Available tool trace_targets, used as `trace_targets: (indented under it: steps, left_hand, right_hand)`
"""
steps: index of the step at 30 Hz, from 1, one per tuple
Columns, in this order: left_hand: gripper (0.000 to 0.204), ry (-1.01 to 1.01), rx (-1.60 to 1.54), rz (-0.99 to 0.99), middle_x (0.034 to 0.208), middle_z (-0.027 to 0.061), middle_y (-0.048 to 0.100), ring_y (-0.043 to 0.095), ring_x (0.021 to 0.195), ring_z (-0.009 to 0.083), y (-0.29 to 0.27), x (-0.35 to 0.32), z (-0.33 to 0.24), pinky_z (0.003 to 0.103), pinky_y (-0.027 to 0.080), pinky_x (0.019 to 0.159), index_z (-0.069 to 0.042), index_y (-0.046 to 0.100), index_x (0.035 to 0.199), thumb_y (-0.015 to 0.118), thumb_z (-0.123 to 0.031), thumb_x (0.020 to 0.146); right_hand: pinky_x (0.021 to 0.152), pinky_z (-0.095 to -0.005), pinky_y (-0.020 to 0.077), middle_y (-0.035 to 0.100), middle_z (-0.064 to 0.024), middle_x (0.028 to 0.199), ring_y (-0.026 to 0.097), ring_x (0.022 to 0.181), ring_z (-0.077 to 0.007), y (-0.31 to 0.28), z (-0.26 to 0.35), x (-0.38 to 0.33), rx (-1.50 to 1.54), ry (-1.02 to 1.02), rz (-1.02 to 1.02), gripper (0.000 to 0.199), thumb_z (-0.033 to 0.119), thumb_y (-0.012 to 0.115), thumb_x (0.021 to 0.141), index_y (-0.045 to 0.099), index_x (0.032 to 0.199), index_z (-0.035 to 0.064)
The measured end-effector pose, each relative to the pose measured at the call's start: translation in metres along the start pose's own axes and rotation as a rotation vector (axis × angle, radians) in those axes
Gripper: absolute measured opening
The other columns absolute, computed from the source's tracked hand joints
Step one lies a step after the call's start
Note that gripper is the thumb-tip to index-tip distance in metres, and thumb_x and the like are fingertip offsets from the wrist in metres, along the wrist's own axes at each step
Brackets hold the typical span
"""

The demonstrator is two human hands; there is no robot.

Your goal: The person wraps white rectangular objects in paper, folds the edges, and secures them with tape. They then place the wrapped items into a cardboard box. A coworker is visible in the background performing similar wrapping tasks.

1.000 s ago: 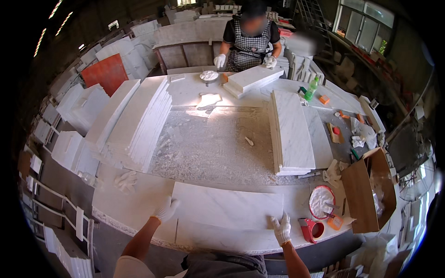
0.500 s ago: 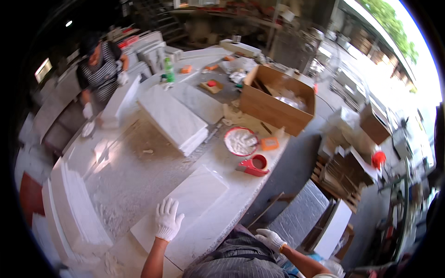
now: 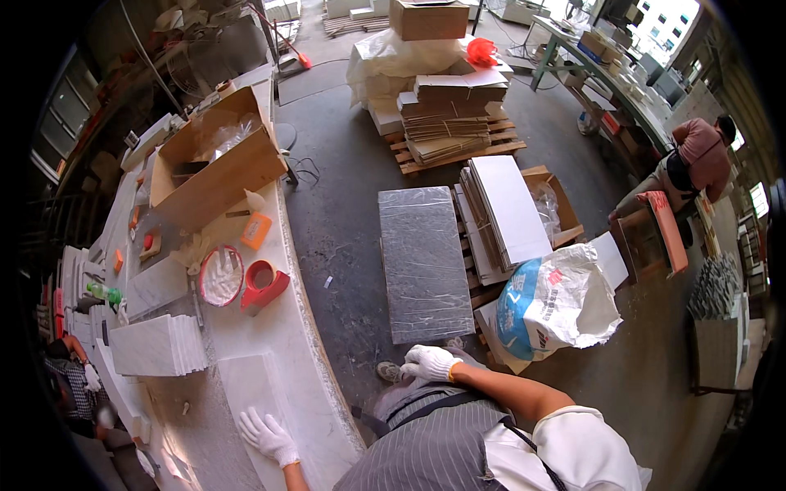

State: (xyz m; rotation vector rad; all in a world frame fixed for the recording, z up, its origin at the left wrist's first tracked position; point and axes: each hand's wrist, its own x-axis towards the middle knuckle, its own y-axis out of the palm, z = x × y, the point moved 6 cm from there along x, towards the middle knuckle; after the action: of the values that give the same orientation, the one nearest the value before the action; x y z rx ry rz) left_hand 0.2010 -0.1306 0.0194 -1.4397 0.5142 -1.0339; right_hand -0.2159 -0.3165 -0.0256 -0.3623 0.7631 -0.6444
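My left hand (image 3: 268, 436), in a white knit glove, lies flat with its fingers spread on a thin white marble slab (image 3: 248, 378) on the workbench. My right hand (image 3: 430, 362), gloved the same way, hangs in front of my apron. Its fingers are curled in, and nothing shows in them. Beyond the slab, a stack of white marble slabs (image 3: 160, 345) lies at the left. Farther along the bench are a red tape dispenser (image 3: 264, 288), a red-rimmed bowl (image 3: 221, 277) of white stuff and an orange packet (image 3: 256, 231).
A cardboard box (image 3: 217, 176) stands on the far bench. On the floor are a plastic-wrapped grey stack (image 3: 424, 262), white-topped boards (image 3: 509, 209), a white-and-blue sack (image 3: 557, 303) and a pallet of folded cardboard (image 3: 450, 123). One person (image 3: 700, 159) works far right, another (image 3: 74, 376) at left.
My view has swung to the right, so the floor stacks and a second person now show. My left hand stays flat on the slab; my right hand's fingers have curled in.
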Motion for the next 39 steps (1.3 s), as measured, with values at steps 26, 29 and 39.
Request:
trace_targets:
  steps: [26,29,39]
  left_hand:
    - [0.032,0.54,-0.884,0.688,0.119,0.018,0.066,0.063,0.112,0.0307,-0.079,-0.101,-0.451,0.037,0.047,0.1,0.001,0.064,0.122,0.058,-0.01,0.093]
    - [0.033,0.58,-0.863,0.757,0.118,0.0181,0.067,0.063,0.112,0.0298,-0.084,-0.104,-0.471,0.037,0.047,0.1,0.001,0.064,0.123,0.058,-0.012,0.093]
    - [0.039,0.522,-0.62,1.031,0.122,0.019,0.065,0.061,0.116,0.0311,-0.08,-0.119,-0.465,0.036,0.045,0.102,0.0,0.061,0.127,0.058,-0.023,0.095]
  right_hand:
    - [0.089,-0.0492,0.0486,0.064,-0.0304,0.109,0.062,0.106,-0.0447,-0.115,-0.399,-0.17,0.895,0.679,-0.976,0.048,0.039,0.057,0.088,0.057,0.114,-0.0023]
    - [0.09,-0.0489,0.0489,0.064,-0.0303,0.11,0.06,0.107,-0.0462,-0.131,-0.358,-0.133,0.809,0.603,-0.894,0.043,0.036,0.055,0.09,0.057,0.109,-0.0026]
    - [0.097,-0.0439,0.0467,0.061,-0.0277,0.124,0.06,0.114,-0.0402,-0.172,-0.372,-0.215,0.811,0.629,-1.061,0.062,0.044,0.06,0.092,0.05,0.133,-0.002]
